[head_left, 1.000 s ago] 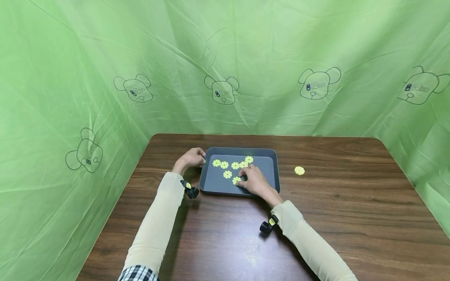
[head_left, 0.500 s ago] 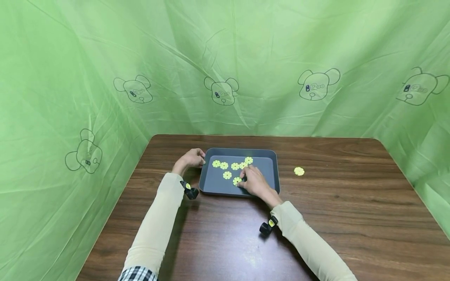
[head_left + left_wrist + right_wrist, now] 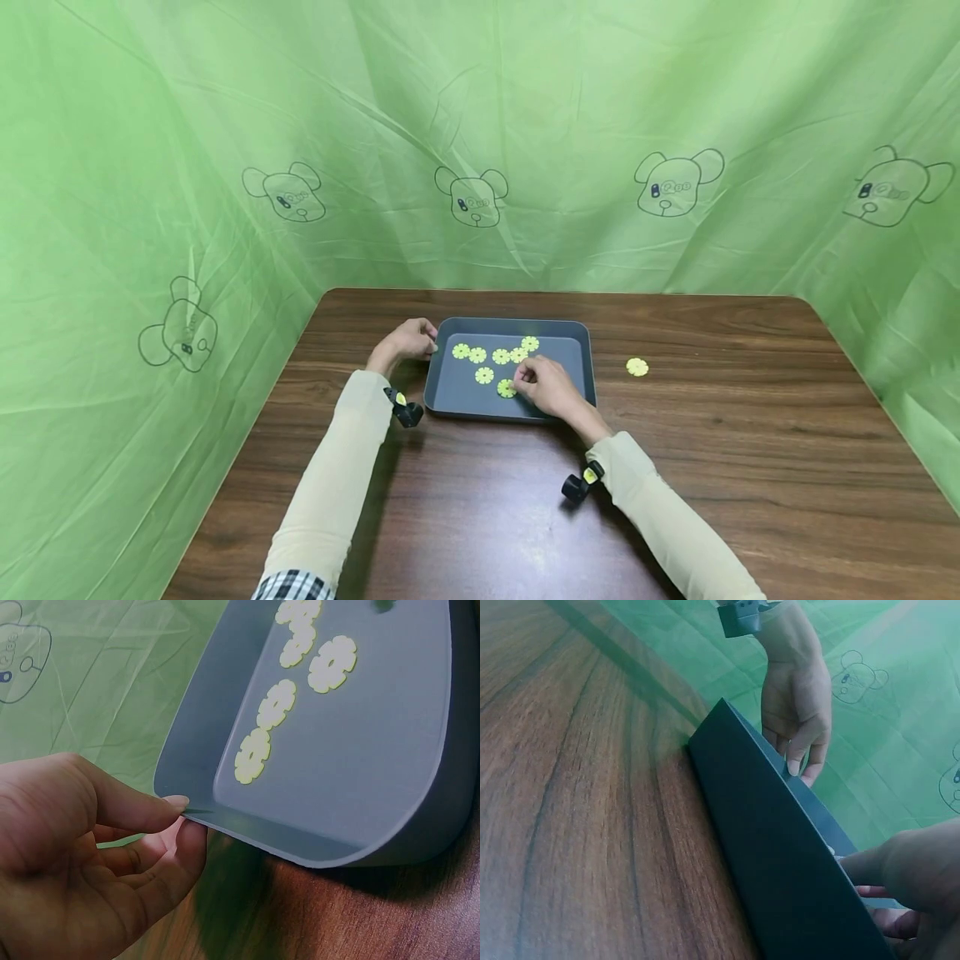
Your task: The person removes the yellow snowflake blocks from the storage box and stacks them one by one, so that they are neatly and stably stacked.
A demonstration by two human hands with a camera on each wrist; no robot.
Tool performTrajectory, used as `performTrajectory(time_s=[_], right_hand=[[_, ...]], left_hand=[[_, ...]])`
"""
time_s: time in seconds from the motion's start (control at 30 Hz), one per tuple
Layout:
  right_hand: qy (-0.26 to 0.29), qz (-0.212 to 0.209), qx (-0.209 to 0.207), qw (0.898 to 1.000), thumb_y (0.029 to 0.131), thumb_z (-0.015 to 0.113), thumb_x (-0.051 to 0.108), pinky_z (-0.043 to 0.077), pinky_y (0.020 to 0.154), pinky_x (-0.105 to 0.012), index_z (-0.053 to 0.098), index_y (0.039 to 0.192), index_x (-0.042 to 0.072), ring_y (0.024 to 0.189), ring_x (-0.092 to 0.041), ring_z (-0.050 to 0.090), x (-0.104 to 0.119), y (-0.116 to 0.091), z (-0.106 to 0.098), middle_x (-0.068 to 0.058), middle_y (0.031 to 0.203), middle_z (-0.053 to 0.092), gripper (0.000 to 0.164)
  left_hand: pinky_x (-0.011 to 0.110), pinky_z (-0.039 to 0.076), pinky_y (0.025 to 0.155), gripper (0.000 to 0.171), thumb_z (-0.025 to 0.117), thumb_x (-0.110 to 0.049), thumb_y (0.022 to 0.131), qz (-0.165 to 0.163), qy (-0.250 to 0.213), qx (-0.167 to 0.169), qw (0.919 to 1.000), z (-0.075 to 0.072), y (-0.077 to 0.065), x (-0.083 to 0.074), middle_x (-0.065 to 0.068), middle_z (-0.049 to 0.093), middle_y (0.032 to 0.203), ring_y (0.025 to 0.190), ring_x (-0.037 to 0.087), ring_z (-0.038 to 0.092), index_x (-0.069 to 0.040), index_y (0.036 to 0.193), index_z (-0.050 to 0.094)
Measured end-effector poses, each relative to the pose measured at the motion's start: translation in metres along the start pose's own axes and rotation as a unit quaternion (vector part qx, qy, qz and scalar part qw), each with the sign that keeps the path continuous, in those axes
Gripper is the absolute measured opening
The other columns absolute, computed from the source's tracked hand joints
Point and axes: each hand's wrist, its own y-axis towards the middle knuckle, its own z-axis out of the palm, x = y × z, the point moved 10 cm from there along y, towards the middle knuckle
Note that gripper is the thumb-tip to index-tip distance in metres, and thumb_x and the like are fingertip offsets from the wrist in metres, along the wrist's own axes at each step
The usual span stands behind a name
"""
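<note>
A dark grey baking tray (image 3: 551, 329) lies on the table with several flat yellow flower-shaped discs in it. My left hand (image 3: 411, 337) pinches the tray's left rim, thumb inside and fingers outside, as the left wrist view shows. My right hand (image 3: 550, 386) hovers low over the tray's right half, its fingers loosely bent with nothing visible between them. Right at its fingertips lies the front yellow disc (image 3: 506, 388), flat on the tray floor. In the right wrist view the tray's outer wall (image 3: 757, 817) hides the right fingertips.
One more yellow disc (image 3: 637, 367) lies on the brown wooden table (image 3: 750, 417), to the right of the tray. A green curtain (image 3: 562, 100) with bear-face drawings hangs behind the table and along both sides.
The right hand has drawn back slightly to the right, its thumb coming away from the front yellow disc, which stays in the tray. The left hand keeps its grip on the rim.
</note>
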Motion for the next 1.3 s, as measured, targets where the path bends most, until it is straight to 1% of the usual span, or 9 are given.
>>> performTrajectory(time_s=[0.13,0.27,0.5,0.8,0.93,1.1,1.3], right_hand=[[0.024,0.015,-0.007,1.0,0.084,0.073,0.022,0.046,0.073,-0.027,0.064,0.078,0.016,0.076,-0.012,0.052,-0.003,-0.001,-0.004,0.001,0.08,0.059,0.012],[0.039,0.02,-0.016,0.999,0.084,0.073,0.022,0.046,0.071,-0.026,0.067,0.081,0.015,0.074,-0.012,0.053,-0.004,-0.003,-0.013,0.001,0.079,0.061,0.01],[0.065,0.025,-0.031,0.997,0.085,0.072,0.022,0.045,0.07,-0.026,0.067,0.083,0.014,0.074,-0.013,0.054,-0.006,-0.006,-0.031,0.0,0.081,0.062,0.01],[0.063,0.029,-0.059,0.996,0.086,0.072,0.024,0.045,0.07,-0.026,0.066,0.083,0.015,0.075,-0.013,0.054,-0.014,-0.007,-0.053,0.0,0.083,0.063,0.011],[0.069,0.033,-0.069,0.995,0.086,0.072,0.024,0.044,0.069,-0.027,0.066,0.084,0.014,0.075,-0.015,0.054,-0.017,-0.009,-0.063,-0.002,0.083,0.063,0.011],[0.072,0.044,-0.071,0.994,0.087,0.071,0.026,0.044,0.069,-0.027,0.066,0.086,0.015,0.076,-0.015,0.054,-0.023,-0.012,-0.073,-0.002,0.085,0.063,0.012],[0.068,0.052,-0.074,0.994,0.087,0.07,0.027,0.043,0.068,-0.026,0.066,0.088,0.016,0.076,-0.015,0.054,-0.03,-0.017,-0.08,-0.002,0.086,0.063,0.013]], left_hand=[[0.035,0.056,0.086,0.035,0.055,0.008,0.086,-0.001,0.004,-0.002,1.0,0.0,0.0,0.002,0.011,0.049,0.096,0.082,0.018,0.056,0.012,0.12,0.047],[0.039,0.055,0.09,0.035,0.056,0.007,0.087,-0.001,0.009,-0.003,1.0,0.0,0.0,0.002,0.012,0.05,0.098,0.082,0.019,0.056,0.011,0.12,0.047],[0.038,0.056,0.089,0.035,0.055,0.007,0.087,0.002,0.01,-0.003,0.9999,0.001,-0.001,0.003,0.012,0.05,0.098,0.081,0.018,0.056,0.012,0.12,0.047],[0.038,0.056,0.088,0.035,0.056,0.007,0.086,0.001,0.013,-0.003,0.9999,0.001,-0.002,0.003,0.012,0.049,0.099,0.081,0.018,0.056,0.011,0.12,0.047],[0.033,0.057,0.083,0.035,0.055,0.007,0.086,0.005,0.012,-0.004,0.9999,0.0,-0.002,0.002,0.012,0.05,0.098,0.081,0.017,0.056,0.012,0.12,0.047],[0.029,0.057,0.078,0.035,0.055,0.008,0.086,0.008,0.013,-0.006,0.9999,-0.001,-0.001,0.001,0.011,0.05,0.096,0.078,0.015,0.054,0.012,0.12,0.047],[0.031,0.057,0.081,0.035,0.055,0.007,0.087,0.005,0.016,-0.003,0.9999,0.001,-0.003,0.0,0.011,0.049,0.097,0.079,0.016,0.055,0.011,0.121,0.047]])
